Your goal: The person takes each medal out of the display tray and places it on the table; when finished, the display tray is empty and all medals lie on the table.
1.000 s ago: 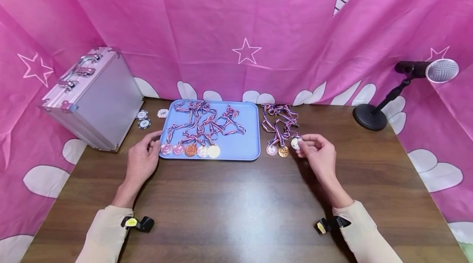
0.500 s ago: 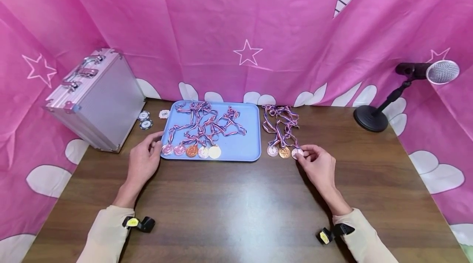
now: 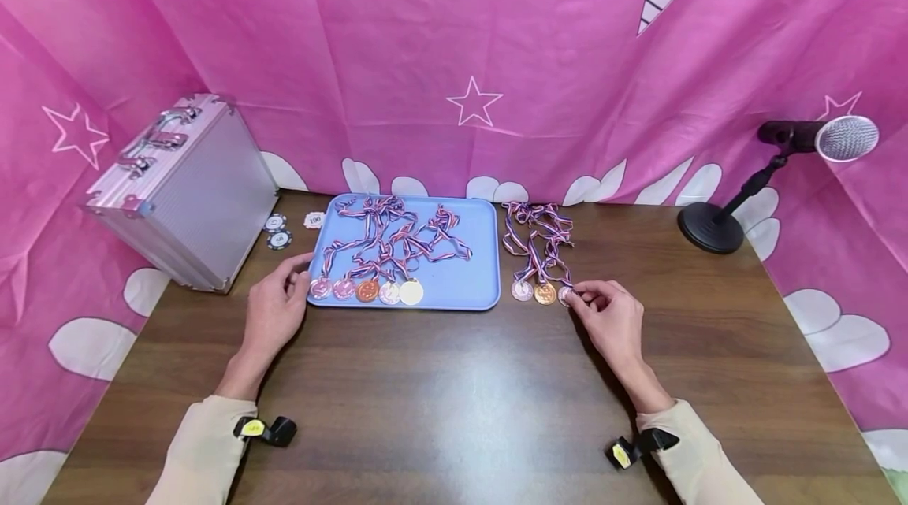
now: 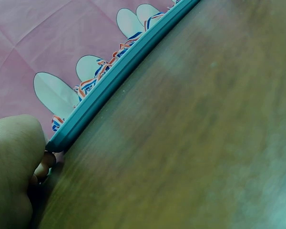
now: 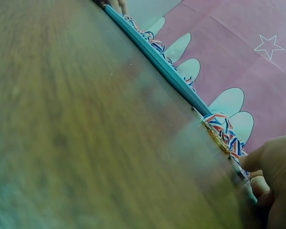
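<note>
I have the right grip point(image 3: 610, 320) pinching a round silver-coloured metal medal point(image 3: 563, 296) on the brown wooden counter point(image 3: 397, 410), right of the blue rectangular plastic tray point(image 3: 478, 257); my left grip point(image 3: 277, 302) touches its left edge, whether clasping I can't tell.

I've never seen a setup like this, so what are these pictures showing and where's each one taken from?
There's no machine, just a person working bare-handed. The wide picture comes from a camera worn on the head; the two tilted, closer ones come from the wrist cameras. On the wooden table lies a blue tray with five ribboned medals lined up along its near edge. Three more medals are in a row to its right. The left hand holds the tray's left edge; the right hand pinches the rightmost medal. Also there: a silver case, some chips and a microphone.
</note>
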### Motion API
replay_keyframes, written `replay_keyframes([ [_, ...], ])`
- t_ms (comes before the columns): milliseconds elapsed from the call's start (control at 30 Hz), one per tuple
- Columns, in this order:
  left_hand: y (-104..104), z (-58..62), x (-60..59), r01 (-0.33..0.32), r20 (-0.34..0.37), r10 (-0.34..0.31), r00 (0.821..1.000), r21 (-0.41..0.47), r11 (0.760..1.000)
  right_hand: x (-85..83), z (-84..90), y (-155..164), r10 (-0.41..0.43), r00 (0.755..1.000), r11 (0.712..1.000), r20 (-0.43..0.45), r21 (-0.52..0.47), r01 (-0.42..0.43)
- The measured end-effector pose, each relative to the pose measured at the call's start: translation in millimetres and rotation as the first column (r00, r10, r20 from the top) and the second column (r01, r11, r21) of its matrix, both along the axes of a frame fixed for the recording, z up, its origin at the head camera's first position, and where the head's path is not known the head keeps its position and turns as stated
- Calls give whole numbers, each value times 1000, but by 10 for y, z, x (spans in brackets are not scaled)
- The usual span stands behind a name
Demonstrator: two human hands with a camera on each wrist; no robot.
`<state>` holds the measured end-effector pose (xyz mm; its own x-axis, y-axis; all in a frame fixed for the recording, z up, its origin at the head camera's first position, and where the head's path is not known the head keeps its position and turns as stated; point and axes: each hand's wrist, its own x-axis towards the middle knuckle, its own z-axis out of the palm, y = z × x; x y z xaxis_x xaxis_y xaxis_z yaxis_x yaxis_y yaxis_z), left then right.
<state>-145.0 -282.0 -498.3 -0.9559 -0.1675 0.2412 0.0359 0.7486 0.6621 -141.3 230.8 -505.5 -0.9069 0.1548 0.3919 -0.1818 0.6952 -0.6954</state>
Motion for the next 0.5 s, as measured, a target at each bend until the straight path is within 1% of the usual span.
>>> replay_keyframes([
  [167, -6, 5, 16, -7, 17, 7, 1000, -1, 1000, 9, 9, -9, -5, 999, 1000, -42, -28, 4],
  [333, -5, 7, 11, -6, 7, 6, 1000, -3, 1000, 44, 27, -85, -5, 995, 998, -101, -69, -2],
  [500, 2, 6, 2, -1, 1, 1, 1000, 0, 1000, 111, 60, -285, 49, 989, 993, -138, -103, -63],
])
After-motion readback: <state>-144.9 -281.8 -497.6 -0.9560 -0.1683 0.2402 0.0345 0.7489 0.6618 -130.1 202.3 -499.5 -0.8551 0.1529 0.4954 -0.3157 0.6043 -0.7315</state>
